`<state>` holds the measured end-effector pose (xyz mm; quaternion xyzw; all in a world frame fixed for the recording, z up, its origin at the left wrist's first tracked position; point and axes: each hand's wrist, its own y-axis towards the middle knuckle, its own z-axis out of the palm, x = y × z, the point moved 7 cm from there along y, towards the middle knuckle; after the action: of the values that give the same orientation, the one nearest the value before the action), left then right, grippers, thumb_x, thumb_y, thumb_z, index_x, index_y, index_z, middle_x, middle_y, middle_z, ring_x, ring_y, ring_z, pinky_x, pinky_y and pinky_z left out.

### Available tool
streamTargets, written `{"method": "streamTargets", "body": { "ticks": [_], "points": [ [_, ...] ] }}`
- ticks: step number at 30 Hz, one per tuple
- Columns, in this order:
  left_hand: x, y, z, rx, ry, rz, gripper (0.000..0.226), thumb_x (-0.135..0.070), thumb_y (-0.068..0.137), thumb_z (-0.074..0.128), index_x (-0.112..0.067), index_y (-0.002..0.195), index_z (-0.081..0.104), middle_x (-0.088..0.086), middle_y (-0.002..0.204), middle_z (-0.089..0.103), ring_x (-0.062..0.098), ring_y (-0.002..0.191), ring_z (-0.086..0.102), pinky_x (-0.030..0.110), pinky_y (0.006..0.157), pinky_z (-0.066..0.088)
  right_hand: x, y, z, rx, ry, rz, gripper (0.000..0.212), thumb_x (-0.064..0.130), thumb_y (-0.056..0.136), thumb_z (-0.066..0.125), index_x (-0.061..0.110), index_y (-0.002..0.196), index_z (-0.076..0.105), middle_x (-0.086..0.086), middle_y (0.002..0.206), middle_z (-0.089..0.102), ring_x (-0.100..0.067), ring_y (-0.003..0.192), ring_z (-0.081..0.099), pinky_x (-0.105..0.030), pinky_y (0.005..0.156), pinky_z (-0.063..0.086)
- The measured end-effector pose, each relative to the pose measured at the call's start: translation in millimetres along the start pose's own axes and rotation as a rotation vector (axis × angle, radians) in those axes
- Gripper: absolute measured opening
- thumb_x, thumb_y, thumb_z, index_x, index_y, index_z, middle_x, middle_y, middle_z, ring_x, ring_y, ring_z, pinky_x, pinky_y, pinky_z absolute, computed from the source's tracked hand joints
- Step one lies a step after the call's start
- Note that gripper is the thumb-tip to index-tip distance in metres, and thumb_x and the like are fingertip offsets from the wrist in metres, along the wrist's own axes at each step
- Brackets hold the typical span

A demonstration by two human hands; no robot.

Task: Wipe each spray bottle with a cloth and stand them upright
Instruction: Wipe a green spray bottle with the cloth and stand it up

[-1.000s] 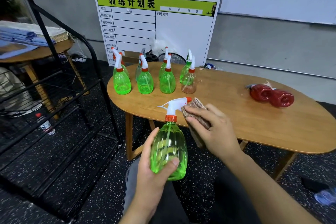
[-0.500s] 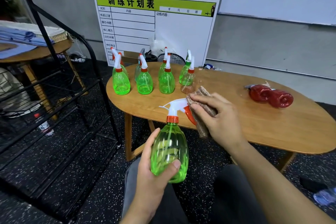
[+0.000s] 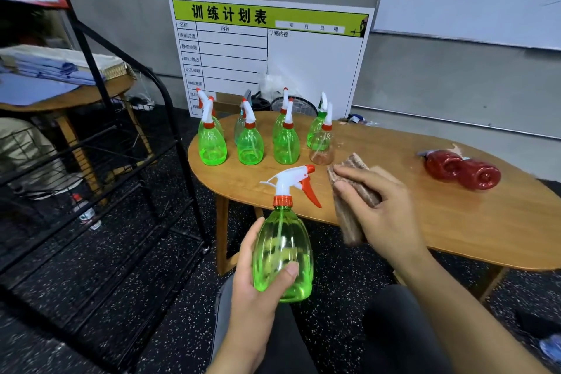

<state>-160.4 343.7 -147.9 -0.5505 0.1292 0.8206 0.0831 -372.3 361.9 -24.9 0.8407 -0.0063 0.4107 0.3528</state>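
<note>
My left hand (image 3: 258, 288) grips a green spray bottle (image 3: 283, 252) upright by its body, in front of the table edge. Its white head with the orange trigger (image 3: 293, 182) points right. My right hand (image 3: 379, 215) holds a folded brown cloth (image 3: 349, 206) just right of the trigger, apart from it. Several green spray bottles (image 3: 249, 143) and one clear bottle (image 3: 321, 146) stand upright at the table's far left. Two red bottles (image 3: 464, 170) lie on their sides at the right.
The oval wooden table (image 3: 455, 222) stands ahead. A black metal rack (image 3: 127, 161) is at the left, close to the table end. A training-plan board (image 3: 273, 55) leans on the wall behind. A small bottle (image 3: 86, 212) lies on the floor.
My right hand with the cloth has come off the spray head and moved right. The trigger, covered before, now shows fully. The held bottle stays in my left hand.
</note>
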Motion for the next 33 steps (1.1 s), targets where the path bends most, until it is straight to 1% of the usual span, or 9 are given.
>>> {"method": "streamTargets", "body": {
  "ticks": [5, 10, 16, 19, 22, 25, 29, 31, 33],
  "points": [
    [-26, 17, 13, 0.021, 0.003, 0.043, 0.090, -0.045, 0.071, 0.093, -0.045, 0.150, 0.050, -0.002, 0.148, 0.063, 0.023, 0.137, 0.060, 0.058, 0.117, 0.043, 32, -33, 9, 0.286, 0.192, -0.043, 0.029, 0.031, 0.088, 0.077, 0.031, 0.118, 0.079, 0.011, 0.104, 0.071, -0.014, 0.096, 0.069, -0.021, 0.080, 0.056],
    [-77, 39, 45, 0.127, 0.072, 0.113, 0.089, -0.059, 0.072, 0.087, -0.058, 0.149, 0.043, -0.013, 0.152, 0.058, 0.023, 0.139, 0.058, 0.064, 0.115, 0.042, 56, -7, -8, 0.221, 0.241, -0.074, 0.029, 0.026, 0.089, 0.077, 0.029, 0.118, 0.079, 0.009, 0.104, 0.072, -0.015, 0.096, 0.069, -0.021, 0.083, 0.054],
    [-156, 51, 86, 0.242, 0.206, 0.322, 0.114, -0.077, 0.061, 0.086, -0.043, 0.157, 0.035, -0.037, 0.141, 0.057, -0.006, 0.129, 0.059, 0.012, 0.098, 0.050, 89, 46, -42, 0.033, 0.439, -0.049, 0.025, 0.019, 0.088, 0.074, 0.019, 0.112, 0.080, 0.008, 0.110, 0.079, -0.009, 0.108, 0.072, -0.019, 0.093, 0.053],
    [-194, 60, 105, 0.305, 0.334, 0.411, 0.120, -0.063, 0.062, 0.093, -0.041, 0.160, 0.029, -0.030, 0.147, 0.056, -0.001, 0.133, 0.059, 0.011, 0.101, 0.047, 107, 69, -54, -0.028, 0.657, 0.042, 0.025, 0.017, 0.084, 0.073, 0.014, 0.107, 0.079, 0.006, 0.108, 0.080, -0.008, 0.107, 0.074, -0.018, 0.089, 0.056],
    [-231, 66, 127, 0.348, 0.466, 0.530, 0.126, -0.022, 0.063, 0.103, -0.048, 0.159, 0.026, -0.036, 0.141, 0.057, -0.003, 0.129, 0.061, 0.010, 0.097, 0.049, 123, 92, -77, -0.124, 0.717, 0.075, 0.028, 0.026, 0.081, 0.074, 0.017, 0.107, 0.081, 0.004, 0.108, 0.080, -0.014, 0.107, 0.074, -0.021, 0.087, 0.060],
    [-268, 69, 152, 0.377, 0.556, 0.625, 0.120, 0.002, 0.068, 0.096, -0.053, 0.154, 0.032, -0.037, 0.138, 0.058, -0.007, 0.125, 0.062, 0.010, 0.094, 0.051, 141, 109, -99, -0.163, 0.728, 0.119, 0.022, 0.029, 0.090, 0.073, 0.022, 0.109, 0.081, 0.001, 0.106, 0.080, -0.020, 0.088, 0.074, -0.014, 0.052, 0.055],
    [-305, 81, 177, 0.317, 0.717, 0.792, 0.106, -0.021, 0.068, 0.100, -0.055, 0.149, 0.040, -0.015, 0.145, 0.060, 0.010, 0.131, 0.062, 0.041, 0.111, 0.051, 159, 122, -124, -0.202, 0.706, 0.135, 0.019, 0.030, 0.096, 0.070, 0.024, 0.112, 0.080, 0.000, 0.098, 0.081, -0.017, 0.062, 0.072, -0.024, 0.039, 0.050],
    [-317, 80, 189, 0.263, 0.772, 0.871, 0.101, -0.040, 0.062, 0.098, -0.054, 0.146, 0.043, -0.015, 0.141, 0.062, 0.010, 0.128, 0.064, 0.043, 0.108, 0.053, 164, 127, -136, -0.218, 0.715, 0.132, 0.017, 0.029, 0.096, 0.071, 0.023, 0.109, 0.081, -0.002, 0.096, 0.081, -0.019, 0.058, 0.070, -0.027, 0.038, 0.049],
    [-325, 79, 197, 0.190, 0.802, 0.928, 0.090, -0.053, 0.058, 0.089, -0.052, 0.138, 0.048, -0.020, 0.128, 0.067, 0.005, 0.115, 0.069, 0.039, 0.097, 0.058, 172, 131, -146, -0.246, 0.759, 0.058, 0.013, 0.020, 0.095, 0.072, 0.019, 0.105, 0.082, -0.003, 0.099, 0.081, -0.016, 0.076, 0.076, -0.028, 0.053, 0.057]
  ]
}}
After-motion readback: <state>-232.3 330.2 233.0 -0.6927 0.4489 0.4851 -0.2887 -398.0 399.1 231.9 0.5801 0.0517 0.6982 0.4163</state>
